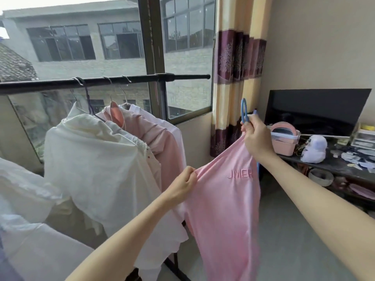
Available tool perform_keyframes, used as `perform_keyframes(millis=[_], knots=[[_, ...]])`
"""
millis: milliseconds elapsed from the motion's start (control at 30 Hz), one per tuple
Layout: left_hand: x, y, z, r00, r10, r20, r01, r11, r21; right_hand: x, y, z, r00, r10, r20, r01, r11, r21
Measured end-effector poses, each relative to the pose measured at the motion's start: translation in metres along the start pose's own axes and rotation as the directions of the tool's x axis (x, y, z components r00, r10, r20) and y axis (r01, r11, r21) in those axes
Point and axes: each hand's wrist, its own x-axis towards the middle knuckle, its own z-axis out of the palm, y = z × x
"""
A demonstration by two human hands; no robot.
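Both arms are reaching forward from the bottom edge of the frame. The left hand (pixel 183 182), just left of centre, is curling all its fingers into a fist and bunching a fold of the pink garment (pixel 223 216) between thumb and fingers. The right hand (pixel 257 138), higher and right of centre, is pinching the top edge of the same garment together with the blue hanger (pixel 244 110). Its fingers are pressing close together, and the hanger's loop is sticking up above the knuckles. The garment is stretching taut between the two hands and hanging down toward the lower middle of the frame.

Raised pink letters on the cloth are reading "JMER". A fold beside the right forearm is hiding anything that follows.

Two hands are working on one garment and one blue hanger. Three metal hooks are sitting on the black rail (pixel 142 79), which is running across the upper left. Below them, a cream garment (pixel 91 159), a pink shirt (pixel 156 136) and a pale white shirt (pixel 162 121) are hanging side by side.

At the right, a striped curtain (pixel 237 74) is hanging beside the window. A dark screen (pixel 316 110), one pink basket (pixel 284 144) and one white plush toy (pixel 314 149) are sitting on a dark shelf (pixel 334 168).
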Motion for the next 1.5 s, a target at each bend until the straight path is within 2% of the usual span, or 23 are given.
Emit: perform_keyframes(millis=[67, 133, 200, 300, 400, 467, 533, 667, 800, 900, 1000, 1100, 1133, 1200, 1267, 1367, 1500], knots=[[-0.002, 0.004, -0.018, 0.988, 0.135, -0.08, -0.127, 0.987, 0.095, -0.001, 0.019, -0.003, 0.995, -0.102, 0.007, 0.099, 0.947, -0.306], [-0.004, 0.007, -0.037, 0.978, 0.21, -0.003, -0.2, 0.934, 0.296, -0.005, 0.03, -0.003, 0.987, -0.148, 0.064, 0.158, 0.822, -0.547], [-0.006, 0.01, -0.05, 0.978, 0.183, 0.103, -0.209, 0.821, 0.531, -0.01, 0.032, -0.002, 0.977, -0.131, 0.167, 0.209, 0.735, -0.645], [-0.011, 0.006, -0.063, 0.981, 0.129, 0.142, -0.191, 0.665, 0.722, -0.014, 0.025, 0.001, 0.965, -0.091, 0.246, 0.238, 0.698, -0.675], [-0.017, -0.001, -0.073, 0.975, 0.113, 0.192, -0.223, 0.527, 0.82, -0.012, 0.018, 0.002, 0.99, -0.018, 0.141, 0.092, 0.837, -0.54], [-0.021, -0.004, -0.078, 0.974, 0.1, 0.202, -0.225, 0.479, 0.849, -0.009, 0.019, 0.002, 0.996, 0.054, 0.075, -0.018, 0.912, -0.411], [-0.022, -0.009, -0.081, 0.98, 0.105, 0.167, -0.198, 0.516, 0.833, -0.005, 0.025, 0.003, 0.995, 0.099, 0.032, -0.083, 0.94, -0.332], [-0.021, -0.019, -0.084, 0.972, 0.229, 0.053, -0.197, 0.671, 0.715, 0.004, 0.033, 0.005, 0.973, 0.217, -0.084, -0.23, 0.952, -0.201], [-0.018, -0.021, -0.076, 0.933, 0.344, -0.104, -0.183, 0.703, 0.687, 0.007, 0.041, 0.005, 0.895, 0.401, -0.193, -0.412, 0.911, -0.018], [-0.015, -0.016, -0.074, 0.913, 0.37, -0.172, -0.194, 0.764, 0.615, 0.002, 0.042, 0.003, 0.868, 0.448, -0.215, -0.461, 0.888, -0.009], [-0.017, -0.006, -0.077, 0.952, 0.287, -0.108, -0.212, 0.87, 0.446, -0.004, 0.049, -0.001, 0.866, 0.44, -0.238, -0.458, 0.889, -0.021], [-0.018, 0.011, -0.083, 0.978, 0.14, 0.157, -0.184, 0.93, 0.317, -0.007, 0.057, -0.006, 0.885, 0.428, -0.182, -0.435, 0.901, 0.005], [-0.018, 0.016, -0.086, 0.974, 0.106, 0.202, -0.168, 0.933, 0.32, -0.009, 0.057, -0.006, 0.895, 0.418, -0.157, -0.419, 0.908, 0.031], [-0.012, 0.02, -0.09, 0.975, 0.115, 0.19, -0.177, 0.92, 0.35, -0.012, 0.053, -0.006, 0.915, 0.392, -0.101, -0.384, 0.919, 0.09], [-0.008, 0.021, -0.092, 0.97, 0.203, 0.137, -0.242, 0.873, 0.423, -0.015, 0.048, -0.005, 0.937, 0.348, -0.045, -0.34, 0.932, 0.126], [-0.004, 0.021, -0.089, 0.923, 0.365, 0.12, -0.375, 0.784, 0.495, -0.017, 0.039, -0.003, 0.962, 0.274, 0.017, -0.274, 0.951, 0.142], [-0.004, 0.02, -0.09, 0.887, 0.432, 0.167, -0.442, 0.686, 0.578, -0.015, 0.035, -0.003, 0.968, 0.25, -0.005, -0.247, 0.956, 0.158]])
